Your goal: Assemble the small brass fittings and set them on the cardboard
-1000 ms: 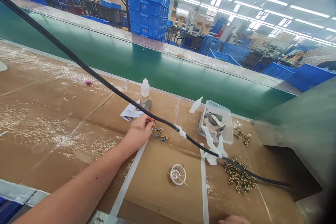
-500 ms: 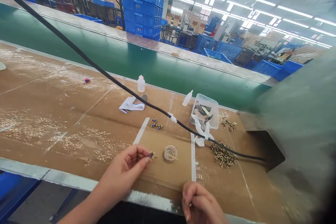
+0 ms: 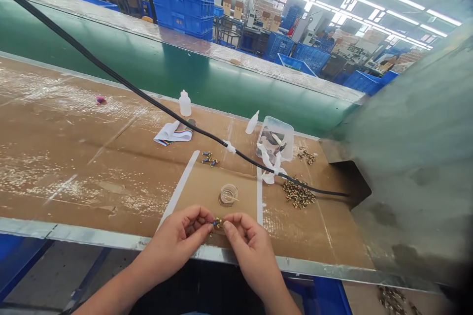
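Between the fingertips of my left hand (image 3: 185, 236) is a small blue-and-gold piece (image 3: 217, 223), its exact kind too small to tell. My right hand (image 3: 249, 241) pinches at the other end of this piece, thumb and forefinger together; whether it has hold of the piece itself or of something tiny is hidden. Just beyond the hands stands a small clear round cup (image 3: 228, 194) with a thin stick leaning in it. Several similar blue-and-gold pieces (image 3: 209, 159) lie farther back. A pile of small gold-and-dark pieces (image 3: 298, 193) lies to the right.
A black cable (image 3: 166, 108) crosses above the cardboard-covered bench (image 3: 121, 177). Behind it stand two white squeeze bottles (image 3: 185, 104) (image 3: 252, 122), a folded striped ribbon (image 3: 173, 133) and a clear plastic box (image 3: 275, 139). A green conveyor belt (image 3: 221, 78) runs beyond; a metal panel (image 3: 402, 172) rises at right.
My right hand has come up and left from the bench edge to meet the left hand at the small piece. The view has shifted, so the bench items appear higher and farther left.
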Demonstrator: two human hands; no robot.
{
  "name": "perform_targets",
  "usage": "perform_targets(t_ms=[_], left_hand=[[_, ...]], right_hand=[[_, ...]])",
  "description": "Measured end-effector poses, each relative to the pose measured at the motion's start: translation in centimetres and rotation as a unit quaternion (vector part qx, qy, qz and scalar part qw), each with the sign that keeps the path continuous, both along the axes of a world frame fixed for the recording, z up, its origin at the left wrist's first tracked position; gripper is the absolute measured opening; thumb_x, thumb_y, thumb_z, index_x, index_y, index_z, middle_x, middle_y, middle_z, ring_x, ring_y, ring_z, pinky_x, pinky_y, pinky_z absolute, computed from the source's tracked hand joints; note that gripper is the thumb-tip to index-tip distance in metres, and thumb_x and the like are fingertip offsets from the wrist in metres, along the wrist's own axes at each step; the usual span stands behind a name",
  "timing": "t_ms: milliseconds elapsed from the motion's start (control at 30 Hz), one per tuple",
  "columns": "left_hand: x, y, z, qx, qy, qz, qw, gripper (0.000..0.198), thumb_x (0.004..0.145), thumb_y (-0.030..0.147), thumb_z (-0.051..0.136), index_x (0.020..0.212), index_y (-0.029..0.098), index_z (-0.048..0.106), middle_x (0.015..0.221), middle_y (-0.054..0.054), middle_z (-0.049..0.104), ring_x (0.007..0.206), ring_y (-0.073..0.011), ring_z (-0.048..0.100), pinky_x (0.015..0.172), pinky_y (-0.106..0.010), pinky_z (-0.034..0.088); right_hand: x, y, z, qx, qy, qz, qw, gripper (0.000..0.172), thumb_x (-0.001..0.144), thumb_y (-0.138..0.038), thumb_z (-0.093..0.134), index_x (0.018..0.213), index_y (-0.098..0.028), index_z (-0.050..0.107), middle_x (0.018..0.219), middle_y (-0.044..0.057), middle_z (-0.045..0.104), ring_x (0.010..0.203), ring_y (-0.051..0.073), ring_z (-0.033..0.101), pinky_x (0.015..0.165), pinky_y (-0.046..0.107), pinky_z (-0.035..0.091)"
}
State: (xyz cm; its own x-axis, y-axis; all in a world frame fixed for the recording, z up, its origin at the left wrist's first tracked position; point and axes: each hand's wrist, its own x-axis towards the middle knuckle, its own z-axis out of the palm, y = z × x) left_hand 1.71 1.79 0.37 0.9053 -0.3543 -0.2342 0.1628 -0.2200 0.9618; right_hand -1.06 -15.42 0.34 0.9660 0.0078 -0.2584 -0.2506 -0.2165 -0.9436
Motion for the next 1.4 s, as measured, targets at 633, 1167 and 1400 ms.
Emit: perform_targets(t_ms=[633, 1167, 1400], left_hand=[[-1.4, -0.6, -0.7, 0.171, -0.265, -0.068, 0.947, 0.018, 0.094, 0.022, 0.037, 0.092, 0.018, 0.055, 0.082, -0.004, 0.060, 0.078, -0.0170, 0.058, 0.070, -0.027, 0.044], [-0.4, -0.8, 0.8, 0.143, -0.158, -0.087, 0.973, 0.022, 0.090, 0.026, 0.040, 0.075, 0.019, 0.053, 0.067, 0.000, 0.055, 0.063, -0.0146, 0.050, 0.058, -0.024, 0.037], [-1.1, -0.7, -0.4, 0.171, -0.234, -0.073, 0.954, 0.018, 0.091, 0.023, 0.040, 0.084, 0.018, 0.055, 0.074, -0.002, 0.059, 0.070, -0.0161, 0.054, 0.064, -0.026, 0.040]], right_hand=[[0.3, -0.1, 0.2, -0.002, 0.031, 0.014, 0.999, 0.026, 0.083, -0.038, 0.055, 0.074, -0.014, 0.060, 0.055, -0.006, 0.032, 0.053, 0.010, 0.027, 0.049, 0.022, 0.022], [0.9, -0.4, 0.2, 0.065, 0.098, 0.021, 0.993, 0.025, 0.079, -0.036, 0.058, 0.065, -0.016, 0.052, 0.050, -0.008, 0.032, 0.043, 0.006, 0.022, 0.041, 0.019, 0.016], [0.6, -0.6, -0.2, 0.058, 0.080, 0.023, 0.995, 0.035, 0.081, -0.048, 0.060, 0.070, -0.015, 0.056, 0.050, -0.009, 0.030, 0.043, 0.005, 0.022, 0.039, 0.018, 0.014]])
